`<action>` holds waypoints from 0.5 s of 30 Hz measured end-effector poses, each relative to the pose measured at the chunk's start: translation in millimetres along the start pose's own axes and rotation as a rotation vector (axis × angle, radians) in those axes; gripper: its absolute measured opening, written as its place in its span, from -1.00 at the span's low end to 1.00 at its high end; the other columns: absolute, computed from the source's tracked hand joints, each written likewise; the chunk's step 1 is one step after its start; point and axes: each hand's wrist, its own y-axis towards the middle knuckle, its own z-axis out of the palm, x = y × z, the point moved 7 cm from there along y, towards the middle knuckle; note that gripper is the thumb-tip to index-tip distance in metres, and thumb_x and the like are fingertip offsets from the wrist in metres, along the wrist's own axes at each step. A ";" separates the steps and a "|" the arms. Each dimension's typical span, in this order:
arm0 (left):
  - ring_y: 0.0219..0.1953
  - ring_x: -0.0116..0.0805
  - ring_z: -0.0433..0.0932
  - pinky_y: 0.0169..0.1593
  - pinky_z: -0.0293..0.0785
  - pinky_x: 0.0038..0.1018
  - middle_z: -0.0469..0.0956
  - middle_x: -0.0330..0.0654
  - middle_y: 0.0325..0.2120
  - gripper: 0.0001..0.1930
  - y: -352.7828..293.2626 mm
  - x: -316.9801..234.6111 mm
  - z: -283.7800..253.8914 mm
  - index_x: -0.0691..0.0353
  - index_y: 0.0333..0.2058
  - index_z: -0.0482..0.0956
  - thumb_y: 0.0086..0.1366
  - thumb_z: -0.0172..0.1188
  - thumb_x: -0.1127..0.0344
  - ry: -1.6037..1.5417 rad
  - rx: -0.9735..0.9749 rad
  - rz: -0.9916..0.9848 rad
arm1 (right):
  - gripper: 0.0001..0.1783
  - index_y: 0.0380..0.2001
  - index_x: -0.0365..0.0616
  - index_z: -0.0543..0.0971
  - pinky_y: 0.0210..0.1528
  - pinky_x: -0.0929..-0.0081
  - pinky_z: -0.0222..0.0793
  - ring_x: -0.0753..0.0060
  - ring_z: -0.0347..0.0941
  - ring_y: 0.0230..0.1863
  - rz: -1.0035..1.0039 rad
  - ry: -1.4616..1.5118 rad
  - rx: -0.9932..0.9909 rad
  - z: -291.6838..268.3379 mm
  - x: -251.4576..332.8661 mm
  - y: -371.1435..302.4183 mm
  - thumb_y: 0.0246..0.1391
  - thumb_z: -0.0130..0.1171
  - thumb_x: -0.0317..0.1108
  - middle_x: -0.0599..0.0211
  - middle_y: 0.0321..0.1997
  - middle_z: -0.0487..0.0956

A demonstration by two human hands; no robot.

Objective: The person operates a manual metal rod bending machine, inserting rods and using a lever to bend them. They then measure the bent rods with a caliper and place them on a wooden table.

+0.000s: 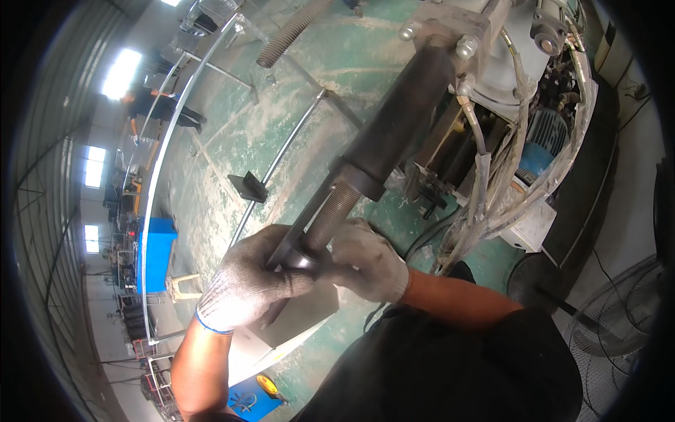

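Observation:
A thick black cylinder slants down from the machine toward me, with a collar at its lower end. From the collar a threaded rod comes out, and a flat dark bar runs beside it. My left hand, in a pale knit work glove, is closed round a dark metal end piece below the rod. My right hand, gloved the same way, curls against the other side of that piece, its fingertips partly hidden. The lower part of the piece shows beneath my left fingers.
Hoses in clear wrap and a blue motor sit on the machine at right. A fan stands at lower right. A metal rail with a black bracket lies ahead. Farther left are a blue bin and a person.

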 end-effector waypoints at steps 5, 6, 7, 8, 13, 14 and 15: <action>-0.09 -0.39 0.66 0.08 0.59 -0.38 0.71 -0.13 -0.16 -0.42 -5.4 -15.1 0.3 0.29 0.09 0.66 0.08 0.58 0.28 0.078 -0.074 -0.007 | -0.77 -0.43 -0.09 0.62 0.01 0.15 0.43 0.08 0.50 -0.31 0.156 0.115 0.012 3.7 -7.0 -12.9 0.13 0.50 -0.28 0.19 -0.43 0.49; -0.10 -0.39 0.67 0.08 0.59 -0.38 0.71 -0.13 -0.16 -0.42 -5.1 -11.4 1.5 0.29 0.09 0.66 0.08 0.58 0.28 0.049 -0.072 0.004 | -0.77 -0.40 -0.10 0.62 -0.02 0.17 0.45 0.10 0.51 -0.31 0.144 0.099 0.008 4.9 -7.7 -22.1 0.14 0.50 -0.27 0.19 -0.42 0.51; -0.10 -0.39 0.67 0.08 0.59 -0.38 0.72 -0.14 -0.17 -0.42 -3.6 -6.1 2.3 0.29 0.09 0.66 0.08 0.59 0.27 0.021 -0.069 0.016 | -0.76 -0.36 -0.11 0.62 -0.04 0.19 0.46 0.12 0.52 -0.32 0.131 0.083 0.002 6.3 -11.1 -31.8 0.15 0.50 -0.26 0.19 -0.41 0.52; -0.10 -0.39 0.67 0.08 0.59 -0.38 0.72 -0.14 -0.17 -0.42 -2.7 -3.5 3.4 0.29 0.09 0.66 0.08 0.59 0.27 -0.006 -0.065 0.029 | -0.75 -0.33 -0.12 0.62 -0.07 0.21 0.48 0.13 0.54 -0.32 0.117 0.066 -0.004 7.4 -12.0 -41.5 0.15 0.50 -0.25 0.19 -0.40 0.54; -0.14 -0.42 0.66 0.04 0.60 -0.40 0.72 -0.17 -0.19 -0.44 -2.5 8.5 6.6 0.28 0.10 0.66 0.12 0.58 0.28 -0.069 -0.075 0.057 | -0.36 0.15 -0.17 0.52 -0.10 0.36 0.52 0.33 0.62 -0.24 0.801 0.232 -0.064 7.6 -30.7 -64.6 0.11 0.52 -0.09 0.20 -0.27 0.65; -0.16 -0.43 0.66 0.02 0.60 -0.41 0.72 -0.18 -0.20 -0.45 -3.9 12.7 6.8 0.28 0.10 0.66 0.13 0.58 0.29 -0.091 -0.086 0.076 | -0.31 0.20 -0.18 0.51 -0.07 0.36 0.53 0.36 0.62 -0.21 0.859 0.269 -0.019 8.9 -19.1 -57.7 0.12 0.52 -0.08 0.21 -0.24 0.66; -0.18 -0.44 0.65 0.01 0.60 -0.41 0.71 -0.19 -0.20 -0.45 -3.6 8.8 6.2 0.28 0.10 0.66 0.14 0.58 0.29 -0.066 -0.077 0.066 | -0.26 0.25 -0.19 0.49 -0.04 0.37 0.53 0.38 0.62 -0.19 0.909 0.305 0.013 10.6 -12.8 -50.8 0.12 0.53 -0.07 0.21 -0.22 0.67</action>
